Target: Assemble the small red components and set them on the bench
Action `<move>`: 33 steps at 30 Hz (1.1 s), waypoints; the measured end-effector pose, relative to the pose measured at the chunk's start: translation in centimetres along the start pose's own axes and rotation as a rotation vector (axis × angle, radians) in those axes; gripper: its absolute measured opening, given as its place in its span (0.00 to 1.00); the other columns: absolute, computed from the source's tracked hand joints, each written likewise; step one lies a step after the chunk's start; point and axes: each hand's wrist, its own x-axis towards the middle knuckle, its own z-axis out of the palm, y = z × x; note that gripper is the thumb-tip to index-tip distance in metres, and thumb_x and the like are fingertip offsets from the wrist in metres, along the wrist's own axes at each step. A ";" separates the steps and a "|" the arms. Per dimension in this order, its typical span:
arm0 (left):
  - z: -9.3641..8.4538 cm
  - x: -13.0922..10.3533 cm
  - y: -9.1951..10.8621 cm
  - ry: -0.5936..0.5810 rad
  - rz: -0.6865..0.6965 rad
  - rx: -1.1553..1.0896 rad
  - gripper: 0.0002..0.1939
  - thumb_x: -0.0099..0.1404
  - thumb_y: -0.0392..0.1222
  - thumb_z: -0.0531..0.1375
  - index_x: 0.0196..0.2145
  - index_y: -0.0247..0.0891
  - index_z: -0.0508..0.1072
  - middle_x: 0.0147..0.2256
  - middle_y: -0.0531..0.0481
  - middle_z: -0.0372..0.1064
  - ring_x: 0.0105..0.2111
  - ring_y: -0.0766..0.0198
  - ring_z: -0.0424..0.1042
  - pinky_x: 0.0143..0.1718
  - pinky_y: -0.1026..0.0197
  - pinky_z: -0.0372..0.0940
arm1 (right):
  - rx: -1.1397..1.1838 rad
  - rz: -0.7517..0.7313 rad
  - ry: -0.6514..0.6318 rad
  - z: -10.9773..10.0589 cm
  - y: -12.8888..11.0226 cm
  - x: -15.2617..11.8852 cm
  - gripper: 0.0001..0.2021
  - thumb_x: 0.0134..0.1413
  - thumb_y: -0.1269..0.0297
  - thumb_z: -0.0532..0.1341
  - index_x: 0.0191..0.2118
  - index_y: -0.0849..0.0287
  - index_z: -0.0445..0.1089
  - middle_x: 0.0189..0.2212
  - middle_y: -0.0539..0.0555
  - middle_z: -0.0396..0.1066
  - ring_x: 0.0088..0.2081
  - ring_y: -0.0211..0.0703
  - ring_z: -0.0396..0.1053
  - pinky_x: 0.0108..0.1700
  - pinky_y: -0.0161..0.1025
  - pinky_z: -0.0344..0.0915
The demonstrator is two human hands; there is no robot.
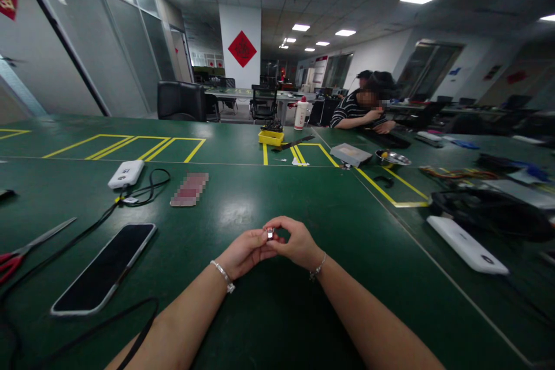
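My left hand point(246, 254) and my right hand point(299, 243) meet above the green table. Between their fingertips is a small shiny silver piece point(270, 233), too small to name. The left thumb presses against its left side, and the left fingers curl beneath. On the other side, my right index finger and thumb close around it in a pinch. Both hands are closed, and the fingers partly hide the piece. Left of the hands lies a phone with a dark screen point(106, 269). A blurred-out reddish card-like item point(189, 189) lies beyond it.
Red-handled scissors point(39, 243), a white power bank point(125, 174) and black cable point(87, 230) lie leftward. Another white device point(468, 245) rests right. Farther back are a yellow tray point(271, 138), a bottle point(300, 114), a metal bowl point(396, 159) and a seated person point(359, 107).
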 end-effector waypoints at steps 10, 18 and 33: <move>-0.3 0.1 0.1 -0.032 0.011 0.025 0.12 0.55 0.40 0.59 0.35 0.29 0.72 0.34 0.41 0.72 0.34 0.63 0.70 0.43 0.59 0.59 | -0.107 -0.077 0.023 0.1 0.2 -0.1 0.11 0.42 0.68 0.60 0.36 0.58 0.66 0.32 0.52 0.67 0.34 0.40 0.64 0.38 0.38 0.62; -0.2 0.0 0.0 -0.001 -0.011 0.025 0.09 0.55 0.38 0.60 0.33 0.29 0.72 0.32 0.43 0.72 0.32 0.64 0.71 0.41 0.60 0.61 | -0.072 -0.095 0.015 -0.2 0.3 0.0 0.09 0.40 0.68 0.62 0.33 0.58 0.67 0.30 0.52 0.69 0.33 0.38 0.66 0.37 0.36 0.62; 0.4 0.0 0.0 0.037 -0.031 0.045 0.07 0.53 0.37 0.61 0.29 0.28 0.72 0.29 0.45 0.72 0.30 0.67 0.70 0.39 0.62 0.62 | -0.420 -0.107 -0.083 -0.9 -0.6 -0.1 0.07 0.38 0.69 0.60 0.28 0.58 0.64 0.27 0.51 0.65 0.32 0.40 0.62 0.35 0.36 0.59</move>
